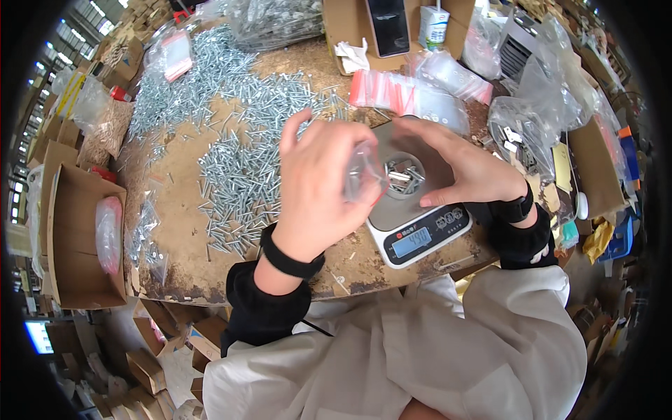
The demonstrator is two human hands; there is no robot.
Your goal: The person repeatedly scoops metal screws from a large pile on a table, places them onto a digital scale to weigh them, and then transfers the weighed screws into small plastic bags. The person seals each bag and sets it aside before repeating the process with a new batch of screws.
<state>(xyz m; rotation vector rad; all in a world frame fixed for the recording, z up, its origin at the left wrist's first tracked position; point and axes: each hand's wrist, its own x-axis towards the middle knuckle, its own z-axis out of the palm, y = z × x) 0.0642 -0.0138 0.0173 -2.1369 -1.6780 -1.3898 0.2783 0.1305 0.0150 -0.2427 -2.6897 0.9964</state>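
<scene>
A small clear plastic bag (364,171) is pinched in my left hand (316,182), its mouth beside a round cup (421,166). Inside the cup lie several short metal pieces (402,179), and it stands on the pan of a white digital scale (390,246) with a lit display. My right hand (476,166) reaches around the cup's right side, thumb and fingers spread apart, holding nothing I can see. To the left of my left hand spreads a large pile of silver screws (241,175).
Red-edged zip bags (406,94) lie beyond the scale. A phone (388,28) leans in a cardboard box at the back, next to a carton (434,26). Bagged metal parts (518,133) sit at right. An open cardboard box (84,238) stands off the table's left edge.
</scene>
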